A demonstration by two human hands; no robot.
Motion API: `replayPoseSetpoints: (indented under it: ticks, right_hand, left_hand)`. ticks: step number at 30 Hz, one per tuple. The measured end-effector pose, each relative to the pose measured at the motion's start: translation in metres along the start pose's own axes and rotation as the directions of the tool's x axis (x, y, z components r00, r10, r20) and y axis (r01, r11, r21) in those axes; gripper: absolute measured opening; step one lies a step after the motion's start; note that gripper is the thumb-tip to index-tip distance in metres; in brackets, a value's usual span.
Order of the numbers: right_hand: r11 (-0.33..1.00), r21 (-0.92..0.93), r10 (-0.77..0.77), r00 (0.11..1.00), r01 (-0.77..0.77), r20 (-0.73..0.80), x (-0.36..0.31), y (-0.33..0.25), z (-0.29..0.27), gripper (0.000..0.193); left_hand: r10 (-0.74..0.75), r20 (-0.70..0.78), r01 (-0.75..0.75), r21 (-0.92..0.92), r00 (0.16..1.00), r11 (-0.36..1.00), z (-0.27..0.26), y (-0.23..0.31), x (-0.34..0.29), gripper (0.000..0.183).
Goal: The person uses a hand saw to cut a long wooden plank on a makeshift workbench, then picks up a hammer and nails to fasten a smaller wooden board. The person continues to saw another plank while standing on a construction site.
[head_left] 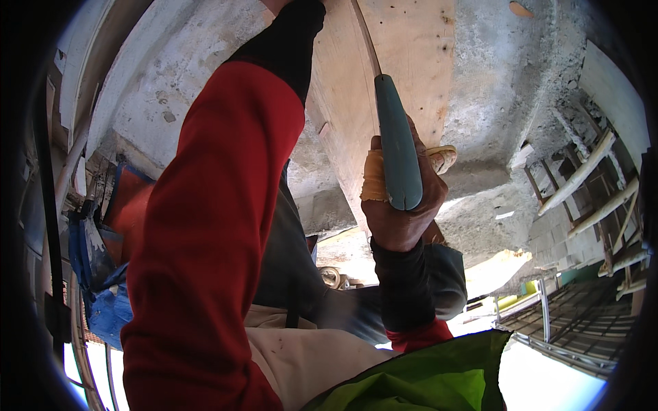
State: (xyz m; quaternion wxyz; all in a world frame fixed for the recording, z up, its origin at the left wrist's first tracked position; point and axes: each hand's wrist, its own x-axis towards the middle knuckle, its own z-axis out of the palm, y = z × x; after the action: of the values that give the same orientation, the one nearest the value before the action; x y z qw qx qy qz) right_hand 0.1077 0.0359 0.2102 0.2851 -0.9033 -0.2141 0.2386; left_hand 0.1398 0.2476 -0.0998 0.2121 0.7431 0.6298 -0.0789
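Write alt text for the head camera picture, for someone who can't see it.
A right hand grips the teal handle of a saw whose blade runs up along a pale wooden board against a rough concrete wall. The left arm, in a red sleeve over black, reaches up out of the picture, its hand hidden.

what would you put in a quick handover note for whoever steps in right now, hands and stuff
Right hand: fist closed round the teal handle of a tool whose thin blade runs up along the pale plywood board; a tan wrap on one finger.
Left hand: out of view; the red-and-black-sleeved left arm reaches up past the top edge, beside the board.
Board leans on the rough grey concrete wall.
Done or left: cannot be told from this view; the blade's far end is hidden.
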Motion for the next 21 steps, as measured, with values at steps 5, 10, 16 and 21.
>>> replayPoseSetpoints:
  ticks: [5,10,16,21]
  right_hand:
    - [0.997,-0.071,-0.001,0.998,0.005,0.064,-0.016,-0.007,-0.023,0.049]
    - [0.991,-0.077,-0.11,0.994,0.109,-0.001,0.001,-0.011,-0.015,0.047]
    - [0.999,-0.02,0.037,0.999,-0.037,0.031,0.024,0.001,0.005,0.04]
    - [0.999,-0.013,0.048,0.996,-0.049,-0.072,0.001,-0.011,-0.01,0.023]
  left_hand:
    - [0.001,-0.011,-0.001,-0.001,1.0,1.0,0.002,-0.001,0.001,0.06]
    - [-0.011,-0.028,0.011,0.002,1.0,1.0,0.0,-0.002,0.003,0.059]
    - [0.009,-0.034,-0.01,-0.032,0.999,0.999,-0.004,0.002,0.0,0.057]
    - [0.019,-0.02,-0.019,-0.019,1.0,1.0,0.0,-0.004,-0.002,0.056]
